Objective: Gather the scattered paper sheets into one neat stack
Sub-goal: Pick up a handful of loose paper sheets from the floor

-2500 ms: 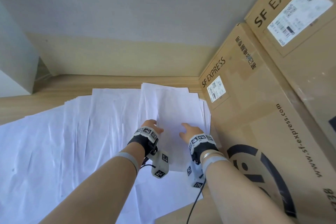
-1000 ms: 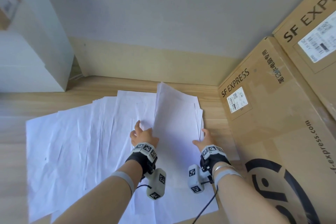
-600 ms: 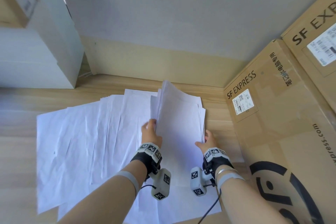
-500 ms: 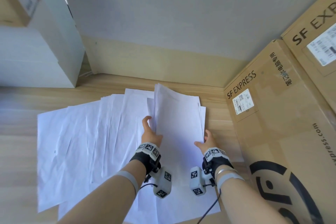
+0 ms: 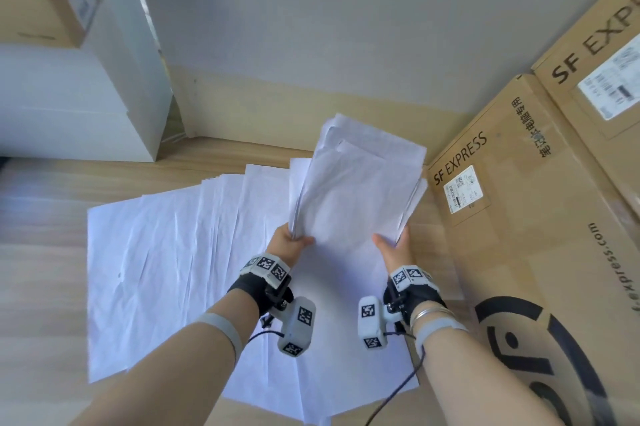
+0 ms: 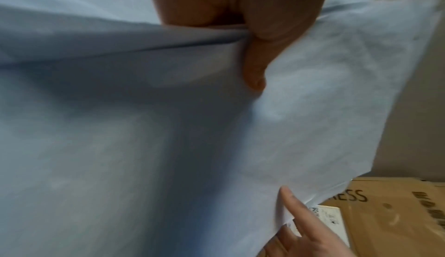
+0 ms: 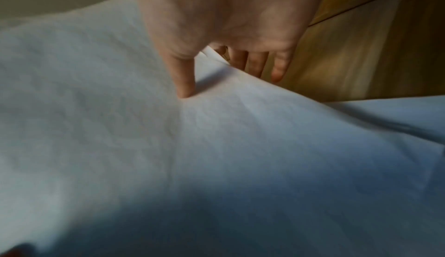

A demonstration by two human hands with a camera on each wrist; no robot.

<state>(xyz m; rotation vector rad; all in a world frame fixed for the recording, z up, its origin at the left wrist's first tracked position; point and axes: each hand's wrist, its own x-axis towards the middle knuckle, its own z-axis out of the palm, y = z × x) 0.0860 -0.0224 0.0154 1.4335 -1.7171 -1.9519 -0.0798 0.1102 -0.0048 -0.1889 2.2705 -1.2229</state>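
Since half a second ago, bundle [image 5: 356, 190] lifted off floor, mid-frame. Left hand [image 5: 289, 244] grips its lower left corner, thumb on top; right hand [image 5: 393, 247] pinches lower right corner, though blur makes its finger curl uncertain. Edges uneven, so squaring probably follows. Loose sheets [image 5: 166, 252] fanned at left remain ungathered. Boxes [image 5: 540, 218] at right.
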